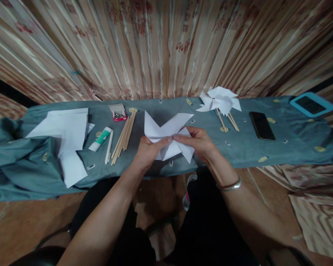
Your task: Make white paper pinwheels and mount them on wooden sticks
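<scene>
A white paper pinwheel (pixel 165 129) with its blades folded in is held just above the cloth, between both hands. My left hand (pixel 150 149) grips it from the left, thumb pressed near the centre. From the right, my right hand (pixel 198 142) pinches it too, its thumb meeting the other at the middle. The fingers underneath are hidden by the paper. Whether a pin sits at the centre is too small to tell. No stick shows on this pinwheel.
On the green cloth (pixel 238 147) lie paper sheets (pixel 69 129), a glue tube (pixel 100 139), a white pen (pixel 109 146), wooden sticks (pixel 124 136) and an open box of metal pins (pixel 118 112). Finished pinwheels (pixel 220 99), a phone (pixel 261 126) and a blue-framed tablet (pixel 310 104) are at right.
</scene>
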A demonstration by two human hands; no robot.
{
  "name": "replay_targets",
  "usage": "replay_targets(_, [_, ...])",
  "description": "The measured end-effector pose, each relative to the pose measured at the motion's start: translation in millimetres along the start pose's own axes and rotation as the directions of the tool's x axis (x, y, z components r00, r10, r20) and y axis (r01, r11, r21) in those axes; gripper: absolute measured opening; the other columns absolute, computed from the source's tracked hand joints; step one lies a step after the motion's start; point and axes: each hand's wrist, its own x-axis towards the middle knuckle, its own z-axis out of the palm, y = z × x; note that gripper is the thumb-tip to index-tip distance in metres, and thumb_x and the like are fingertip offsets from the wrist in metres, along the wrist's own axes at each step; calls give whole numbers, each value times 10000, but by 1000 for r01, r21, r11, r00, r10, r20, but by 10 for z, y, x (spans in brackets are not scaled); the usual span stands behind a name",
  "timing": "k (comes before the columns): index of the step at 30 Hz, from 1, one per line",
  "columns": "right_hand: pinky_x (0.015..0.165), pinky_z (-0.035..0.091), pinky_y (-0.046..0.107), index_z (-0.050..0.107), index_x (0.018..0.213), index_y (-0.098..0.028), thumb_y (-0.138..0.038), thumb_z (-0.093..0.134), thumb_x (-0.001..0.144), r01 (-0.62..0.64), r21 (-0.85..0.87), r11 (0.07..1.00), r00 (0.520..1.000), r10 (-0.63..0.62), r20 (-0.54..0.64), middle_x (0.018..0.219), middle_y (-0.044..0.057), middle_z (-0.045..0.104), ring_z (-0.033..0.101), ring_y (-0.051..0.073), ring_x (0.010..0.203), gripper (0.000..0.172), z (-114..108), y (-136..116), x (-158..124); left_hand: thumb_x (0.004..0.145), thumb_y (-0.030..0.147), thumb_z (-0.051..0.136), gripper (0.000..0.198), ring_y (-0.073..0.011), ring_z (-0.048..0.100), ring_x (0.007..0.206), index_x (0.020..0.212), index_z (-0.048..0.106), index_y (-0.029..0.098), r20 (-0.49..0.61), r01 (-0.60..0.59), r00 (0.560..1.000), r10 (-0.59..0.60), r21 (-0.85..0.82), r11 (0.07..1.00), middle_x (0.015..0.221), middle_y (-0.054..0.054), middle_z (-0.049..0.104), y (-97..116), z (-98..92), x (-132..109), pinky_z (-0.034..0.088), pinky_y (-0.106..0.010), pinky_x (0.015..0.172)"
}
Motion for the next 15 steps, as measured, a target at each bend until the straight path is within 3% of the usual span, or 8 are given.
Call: replay_targets(15, [641,528,293,733,812,-185,-394,891,559,121,-150,981,989,-107,104,759,-3,738,647,135,640,364,-103,67,27,466,283,910,304,-128,610,572,644,724,121,-48,-31,998,33,39,999,638,-18,709,-54,-16,26,517,-255,569])
